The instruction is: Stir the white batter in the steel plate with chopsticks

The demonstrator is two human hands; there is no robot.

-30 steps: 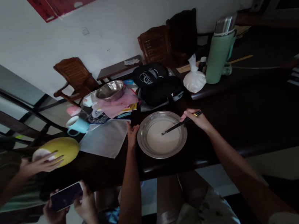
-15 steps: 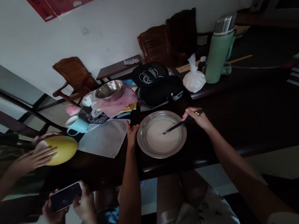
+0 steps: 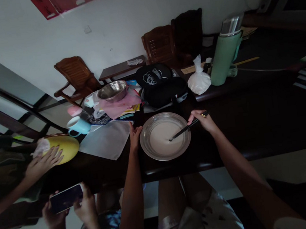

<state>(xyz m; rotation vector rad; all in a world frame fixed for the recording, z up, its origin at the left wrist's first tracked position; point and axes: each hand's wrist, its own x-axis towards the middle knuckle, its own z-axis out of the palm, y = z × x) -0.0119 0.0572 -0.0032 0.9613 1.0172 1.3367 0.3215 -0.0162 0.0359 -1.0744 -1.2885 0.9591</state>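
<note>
A round metal bowl (image 3: 148,152) of milky, off-white liquid stands at the table's front edge. My left hand (image 3: 135,136) steadies it by the left rim, thumb against the edge and one finger stretched away from it. Dark chopsticks (image 3: 182,131) with gold bands near the top are closed in my right hand (image 3: 202,120), above the bowl's right rim. Their tips dip into the liquid near the middle and are partly hidden by it. Left of my left hand lies a translucent plastic sheet (image 3: 107,141).
On the left one person's hand (image 3: 45,160) touches a yellow rounded object (image 3: 68,148); another person holds a phone (image 3: 66,199). Behind are a light-blue mug (image 3: 79,125), an empty metal bowl (image 3: 112,91), a black bag (image 3: 158,91), a tied bag of white powder (image 3: 199,82) and a green thermos (image 3: 224,60).
The chopstick tips have shifted slightly right and down in the liquid. My left hand stays at the rim. The neighbour's hand has slid a little over the yellow object.
</note>
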